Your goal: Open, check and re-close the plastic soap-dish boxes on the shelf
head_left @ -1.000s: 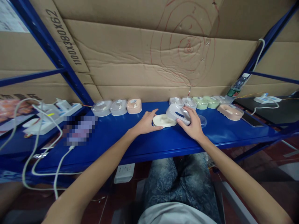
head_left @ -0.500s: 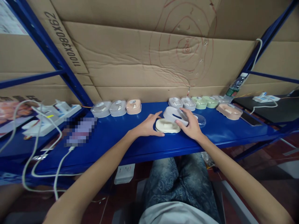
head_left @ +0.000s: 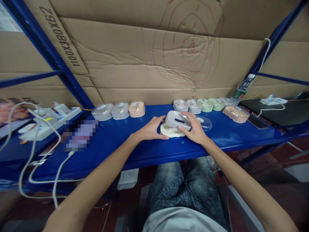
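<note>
A cream oval tray (head_left: 169,132) lies on the blue shelf (head_left: 125,141) in front of me. My left hand (head_left: 151,129) rests against its left side, fingers curled on its rim. My right hand (head_left: 193,130) grips a pale grey oval shell (head_left: 177,118) with a dark slot and holds it on top of the cream tray. A clear plastic lid (head_left: 205,123) lies just right of my right hand.
Rows of small packaged cases stand at the back: grey and peach (head_left: 119,110) on the left, white and green (head_left: 200,105) on the right, a peach tray (head_left: 236,113) farther right. White cables and a power strip (head_left: 51,116) lie left. A bottle (head_left: 241,90) and phone (head_left: 257,121) sit right.
My right hand has brought the grey shell leftward and down onto the cream tray. My left hand has stayed on the tray, which has shifted slightly.
</note>
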`<state>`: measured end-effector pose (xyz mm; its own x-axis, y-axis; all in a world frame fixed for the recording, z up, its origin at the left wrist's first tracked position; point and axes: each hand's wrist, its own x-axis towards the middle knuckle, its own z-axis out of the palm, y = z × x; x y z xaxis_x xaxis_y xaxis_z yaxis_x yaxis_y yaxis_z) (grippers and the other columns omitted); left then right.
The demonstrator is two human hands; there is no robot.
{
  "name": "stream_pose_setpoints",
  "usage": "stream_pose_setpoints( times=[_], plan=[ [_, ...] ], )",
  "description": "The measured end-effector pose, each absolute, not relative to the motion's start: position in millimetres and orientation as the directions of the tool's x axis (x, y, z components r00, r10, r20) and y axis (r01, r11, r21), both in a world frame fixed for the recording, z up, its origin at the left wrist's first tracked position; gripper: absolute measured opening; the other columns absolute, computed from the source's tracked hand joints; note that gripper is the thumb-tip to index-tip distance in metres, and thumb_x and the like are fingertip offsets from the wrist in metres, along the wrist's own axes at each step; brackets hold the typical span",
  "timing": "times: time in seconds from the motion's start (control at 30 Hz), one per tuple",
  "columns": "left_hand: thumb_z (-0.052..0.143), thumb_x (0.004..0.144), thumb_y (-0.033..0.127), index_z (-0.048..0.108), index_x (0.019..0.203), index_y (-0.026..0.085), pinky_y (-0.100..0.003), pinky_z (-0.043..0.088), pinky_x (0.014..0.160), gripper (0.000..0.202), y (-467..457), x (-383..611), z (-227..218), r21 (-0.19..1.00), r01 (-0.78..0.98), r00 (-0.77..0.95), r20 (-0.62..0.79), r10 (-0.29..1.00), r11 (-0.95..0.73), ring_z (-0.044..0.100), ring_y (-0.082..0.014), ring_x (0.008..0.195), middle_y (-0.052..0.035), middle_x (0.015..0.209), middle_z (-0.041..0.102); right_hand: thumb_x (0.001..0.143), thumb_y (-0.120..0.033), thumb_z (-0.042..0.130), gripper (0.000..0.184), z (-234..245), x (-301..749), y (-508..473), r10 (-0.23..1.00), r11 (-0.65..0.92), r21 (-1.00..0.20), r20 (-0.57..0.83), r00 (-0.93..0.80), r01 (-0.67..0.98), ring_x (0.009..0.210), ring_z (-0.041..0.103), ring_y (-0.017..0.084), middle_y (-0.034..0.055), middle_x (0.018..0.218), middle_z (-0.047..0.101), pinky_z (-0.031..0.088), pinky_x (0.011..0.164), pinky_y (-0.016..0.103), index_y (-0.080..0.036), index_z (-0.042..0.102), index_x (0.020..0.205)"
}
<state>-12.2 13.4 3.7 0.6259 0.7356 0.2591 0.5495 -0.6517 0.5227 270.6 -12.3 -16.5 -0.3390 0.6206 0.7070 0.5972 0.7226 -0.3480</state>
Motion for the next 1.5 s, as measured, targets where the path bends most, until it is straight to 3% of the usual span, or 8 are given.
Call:
stream_pose_setpoints(
  times=[0.23,0.6,1.03,1.5],
  plan=[
    [0.089,0.07,0.066,0.031,0.167,0.027,-0.059,0.037,0.117,0.12,13.8,-10.7,3.8,0.536,0.516,0.633,0.287,0.719,-0.669,0.05,-0.0425,0.14,-0.0158,0.157,0.054,0.095,-0.059,0.071,0.063,-13.5,270.4,-13.3,0.632,0.725,-0.384,0.701,-0.33,0.573,0.14,0.057,0.036,0.0128,0.148,0.061,0.047,0.117,0.061,-0.031,0.053,0.148],
    [0.09,0.072,0.058,0.033,0.165,0.031,-0.056,0.041,0.114,0.112,11.6,-10.7,5.8,0.538,0.515,0.649,0.265,0.713,-0.668,0.052,-0.0413,0.135,-0.0108,0.158,0.052,0.093,-0.061,0.074,0.07,-14.0,268.6,-11.6,0.638,0.756,-0.394,0.626,-0.449,0.523,0.144,0.053,0.037,0.0131,0.151,0.058,0.046,0.119,0.062,-0.032,0.051,0.152],
    [0.089,0.072,0.06,0.024,0.169,0.026,-0.057,0.037,0.12,0.122,10.7,-7.4,-1.8,0.549,0.58,0.596,0.218,0.773,-0.602,0.042,-0.0432,0.146,-0.0156,0.167,0.04,0.094,-0.063,0.072,0.075,-17.1,267.4,-10.6,0.634,0.767,-0.384,0.574,-0.518,0.514,0.145,0.052,0.036,0.0144,0.154,0.055,0.044,0.121,0.061,-0.03,0.048,0.156],
    [0.087,0.074,0.062,0.025,0.169,0.023,-0.056,0.034,0.122,0.12,11.2,-7.2,-2.5,0.546,0.583,0.599,0.211,0.772,-0.602,0.041,-0.0426,0.148,-0.0169,0.168,0.04,0.093,-0.065,0.073,0.076,-14.1,266.7,-13.1,0.633,0.771,-0.39,0.556,-0.539,0.503,0.142,0.054,0.036,0.0143,0.151,0.057,0.045,0.12,0.061,-0.03,0.047,0.155]
  ],
)
